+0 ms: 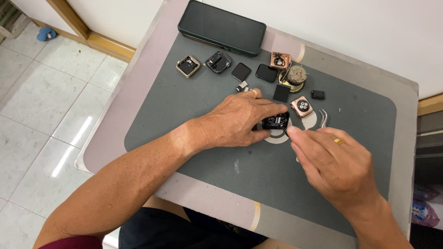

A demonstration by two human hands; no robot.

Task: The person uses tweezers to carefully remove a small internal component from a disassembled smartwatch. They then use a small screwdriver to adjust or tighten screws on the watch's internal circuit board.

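left hand (237,121) pinches small black square watch case (276,121), opened, on grey rubbery mat (194,115) mid-table. right hand (334,163) fingers narrowed at its edge, holding nothing i can make out. risk: a slip could damage exposed internals or knock rose-gold watch body (302,107), steel tweezers (323,117) just beside.

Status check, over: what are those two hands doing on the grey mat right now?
Left hand pinning black watch case to grey mat. Right hand working at its edge, tweezers alongside. Other watch bodies close behind, none blocking.
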